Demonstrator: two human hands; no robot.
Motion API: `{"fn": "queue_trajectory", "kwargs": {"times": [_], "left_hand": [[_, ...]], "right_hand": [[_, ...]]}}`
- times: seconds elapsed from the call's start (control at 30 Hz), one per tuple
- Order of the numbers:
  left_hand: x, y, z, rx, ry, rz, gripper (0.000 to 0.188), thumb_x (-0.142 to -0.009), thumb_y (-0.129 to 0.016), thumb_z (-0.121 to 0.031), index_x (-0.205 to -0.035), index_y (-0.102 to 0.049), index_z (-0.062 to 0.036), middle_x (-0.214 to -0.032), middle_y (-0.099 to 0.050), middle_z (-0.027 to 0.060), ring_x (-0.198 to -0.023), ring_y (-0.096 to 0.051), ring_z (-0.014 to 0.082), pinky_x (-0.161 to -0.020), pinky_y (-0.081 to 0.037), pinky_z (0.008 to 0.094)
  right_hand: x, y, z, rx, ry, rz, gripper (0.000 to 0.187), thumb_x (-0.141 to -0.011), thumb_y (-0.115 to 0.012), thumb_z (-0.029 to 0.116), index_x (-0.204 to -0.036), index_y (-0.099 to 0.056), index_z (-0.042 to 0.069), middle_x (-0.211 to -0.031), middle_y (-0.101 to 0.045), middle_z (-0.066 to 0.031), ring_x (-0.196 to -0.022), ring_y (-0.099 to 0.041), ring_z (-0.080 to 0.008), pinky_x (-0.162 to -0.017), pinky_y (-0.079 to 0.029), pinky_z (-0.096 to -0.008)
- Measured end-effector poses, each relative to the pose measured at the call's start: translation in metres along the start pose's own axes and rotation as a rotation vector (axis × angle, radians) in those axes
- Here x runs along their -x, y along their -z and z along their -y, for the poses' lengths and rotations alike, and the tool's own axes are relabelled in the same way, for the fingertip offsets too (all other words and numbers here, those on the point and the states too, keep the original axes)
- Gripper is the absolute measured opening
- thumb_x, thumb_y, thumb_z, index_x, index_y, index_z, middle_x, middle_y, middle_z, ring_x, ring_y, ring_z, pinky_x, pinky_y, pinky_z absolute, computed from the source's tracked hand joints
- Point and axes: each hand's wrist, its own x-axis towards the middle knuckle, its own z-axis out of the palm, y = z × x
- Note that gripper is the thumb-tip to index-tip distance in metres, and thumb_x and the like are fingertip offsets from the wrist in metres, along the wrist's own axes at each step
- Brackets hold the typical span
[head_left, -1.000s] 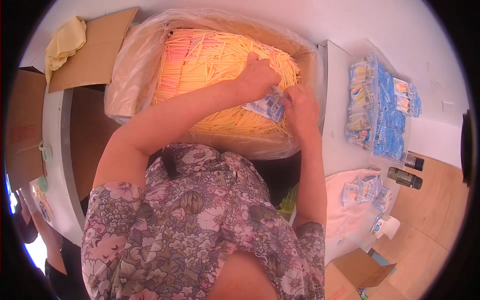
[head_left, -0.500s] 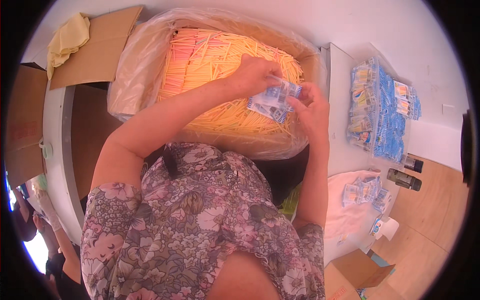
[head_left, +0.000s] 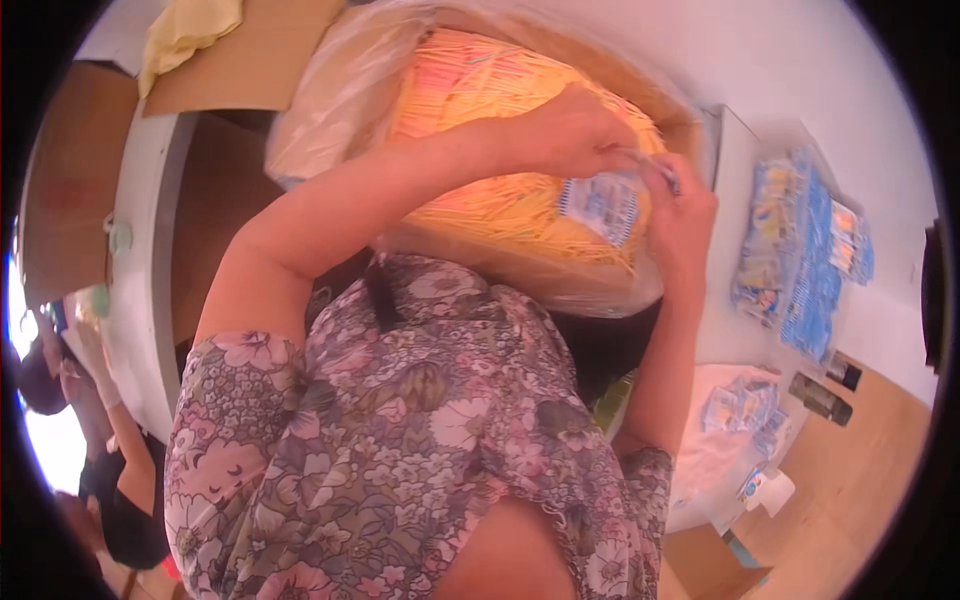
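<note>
Above a cardboard box (head_left: 520, 268) lined with clear plastic, my two hands work close together. Between them is a small clear plastic packet (head_left: 652, 163), seen nearly edge-on. My left hand (head_left: 580, 130) is closed on its left end, fingertips pinched. The thumb and fingers of my right hand (head_left: 682, 210) grip the other end. Thin yellow, orange and pink sticks (head_left: 480, 85) fill the box. Just below my hands, a blue-and-white printed packet (head_left: 602, 207) lies on the sticks; its contents are too blurred to make out.
At right, a clear bin (head_left: 795, 255) holds many blue-edged packets. Nearer lie a pink cloth (head_left: 705, 455) with more packets and a dark cylindrical object (head_left: 822, 398). A yellow cloth (head_left: 190, 35) rests on a cardboard flap at far left. Another person's arm (head_left: 130, 440) shows at lower left.
My hands have drawn closer together, and the packet between them has turned from flat to nearly edge-on. The whole view has shifted, moving the box and bin rightward in the picture.
</note>
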Motion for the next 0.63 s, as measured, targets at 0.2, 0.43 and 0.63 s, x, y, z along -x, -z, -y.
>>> {"fn": "queue_trajectory", "kwargs": {"times": [0.2, 0.43, 0.63], "left_hand": [[0.050, 0.065, 0.004, -0.035, 0.209, -0.221, 0.019, -0.089, -0.058, -0.017, -0.096, -0.062, 0.0006, -0.071, -0.061, 0.0112, -0.061, -0.056, 0.0154, -0.060, -0.045, 0.0286], [0.126, 0.079, 0.010, 0.392, 0.550, -0.564, 0.019, -0.091, -0.057, -0.016, -0.100, -0.064, 0.0002, -0.076, -0.064, -0.0005, -0.071, -0.055, 0.0037, -0.062, -0.045, 0.0221], [0.145, 0.070, 0.007, 0.588, 0.622, -0.669, 0.024, -0.091, -0.057, -0.014, -0.108, -0.063, 0.0015, -0.089, -0.066, -0.0007, -0.079, -0.056, 0.0027, -0.070, -0.048, 0.0198]], "right_hand": [[-0.030, -0.025, 0.035, -0.310, -0.088, 0.211, 0.014, -0.083, -0.064, 0.013, -0.091, -0.063, 0.001, -0.071, -0.058, -0.0021, -0.068, -0.052, -0.0104, -0.064, -0.044, -0.0257], [-0.021, -0.099, 0.046, 0.086, 0.572, 0.516, 0.015, -0.074, -0.067, 0.014, -0.081, -0.065, 0.001, -0.082, -0.060, -0.0137, -0.082, -0.059, -0.0286, -0.071, -0.048, -0.0378], [-0.035, -0.128, 0.049, 0.503, 0.574, 0.649, 0.009, -0.074, -0.064, 0.011, -0.076, -0.066, 0.002, -0.084, -0.060, -0.0161, -0.085, -0.061, -0.0312, -0.071, -0.050, -0.0395]]}}
